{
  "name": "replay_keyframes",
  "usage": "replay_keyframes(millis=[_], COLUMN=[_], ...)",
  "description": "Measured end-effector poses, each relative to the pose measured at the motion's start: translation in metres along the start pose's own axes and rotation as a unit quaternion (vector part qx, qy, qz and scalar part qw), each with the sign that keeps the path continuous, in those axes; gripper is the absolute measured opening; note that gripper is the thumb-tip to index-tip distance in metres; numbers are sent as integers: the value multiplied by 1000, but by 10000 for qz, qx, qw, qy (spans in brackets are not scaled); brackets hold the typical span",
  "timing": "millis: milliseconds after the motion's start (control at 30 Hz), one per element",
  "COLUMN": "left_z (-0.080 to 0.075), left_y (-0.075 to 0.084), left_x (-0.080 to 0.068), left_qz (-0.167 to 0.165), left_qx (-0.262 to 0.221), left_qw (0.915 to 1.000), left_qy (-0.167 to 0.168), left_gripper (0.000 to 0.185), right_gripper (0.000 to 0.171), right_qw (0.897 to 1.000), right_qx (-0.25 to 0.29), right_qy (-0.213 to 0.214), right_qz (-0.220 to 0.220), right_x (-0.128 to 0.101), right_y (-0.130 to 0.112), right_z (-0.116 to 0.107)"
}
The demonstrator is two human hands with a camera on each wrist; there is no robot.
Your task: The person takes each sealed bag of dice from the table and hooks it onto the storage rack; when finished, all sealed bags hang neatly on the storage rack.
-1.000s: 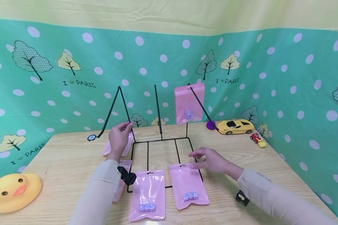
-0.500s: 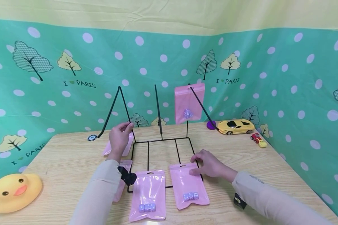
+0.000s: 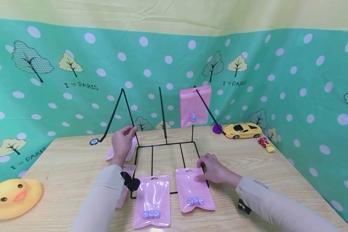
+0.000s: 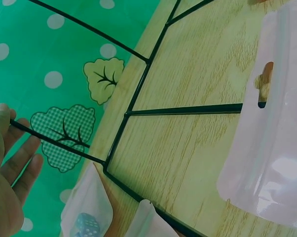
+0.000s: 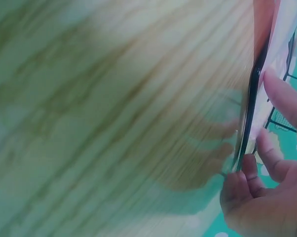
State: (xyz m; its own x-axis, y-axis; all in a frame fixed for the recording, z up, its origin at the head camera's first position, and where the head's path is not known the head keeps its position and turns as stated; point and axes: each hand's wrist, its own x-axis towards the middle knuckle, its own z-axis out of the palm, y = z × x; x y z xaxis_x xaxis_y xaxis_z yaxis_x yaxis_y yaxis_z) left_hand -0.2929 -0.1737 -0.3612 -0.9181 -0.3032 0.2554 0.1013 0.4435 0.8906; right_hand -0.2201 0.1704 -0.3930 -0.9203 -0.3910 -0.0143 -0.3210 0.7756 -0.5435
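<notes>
My left hand [image 3: 131, 130] grips the left slanted rod of a black wire rack [image 3: 166, 145]; in the left wrist view the rod [image 4: 55, 143] runs past the fingers [image 4: 18, 158]. My right hand [image 3: 200, 172] pinches the upper right edge of a pink zip bag [image 3: 192, 190] with dice in it, lying over the rack's front right corner. The right wrist view shows fingers [image 5: 274, 94] at the rack's wire [image 5: 252, 98] and the bag's edge. A second pink dice bag [image 3: 153, 199] lies beside it. Another pink bag [image 3: 195, 106] hangs from the rack's right rod.
More pink bags lie behind my left hand [image 3: 133, 149] and under the left sleeve [image 3: 124, 190]. A yellow duck [image 3: 13, 198] sits front left, a yellow toy car [image 3: 242, 130] and a small red car [image 3: 265, 144] back right. A patterned cloth wall encloses the wooden table [image 3: 63, 167].
My right hand came down from above the rack's base onto the right bag's top edge, and the bag shifted slightly. The left hand kept still on the rod.
</notes>
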Motion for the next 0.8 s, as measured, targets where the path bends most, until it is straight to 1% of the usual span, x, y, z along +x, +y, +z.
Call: replay_keyframes(millis=[200, 300, 433, 567, 700, 800], left_z=[-1, -1, -1, -1, -1, 0], left_y=[2, 2, 2, 1, 0, 0], left_x=[0, 1, 1, 0, 0, 0], left_qz=[135, 200, 175, 111, 92, 138], left_qx=[61, 61, 64, 61, 70, 90], left_qw=[9998, 9996, 9997, 9999, 9999, 9999], left_qy=[122, 195, 157, 85, 47, 46], left_gripper=[35, 33, 33, 33, 33, 32], right_gripper=[38, 38, 35, 34, 34, 34], right_qw=[9996, 9994, 9992, 9987, 9978, 9978], right_qx=[-210, -321, -378, -393, -315, -273], right_qy=[75, 44, -66, -157, -157, -142], right_qz=[-148, -137, -135, -284, -555, -581], right_x=[2, 3, 3, 4, 6, 7], right_y=[-2, -3, -4, -5, -5, -3], right_z=[1, 0, 0, -1, 0, 1])
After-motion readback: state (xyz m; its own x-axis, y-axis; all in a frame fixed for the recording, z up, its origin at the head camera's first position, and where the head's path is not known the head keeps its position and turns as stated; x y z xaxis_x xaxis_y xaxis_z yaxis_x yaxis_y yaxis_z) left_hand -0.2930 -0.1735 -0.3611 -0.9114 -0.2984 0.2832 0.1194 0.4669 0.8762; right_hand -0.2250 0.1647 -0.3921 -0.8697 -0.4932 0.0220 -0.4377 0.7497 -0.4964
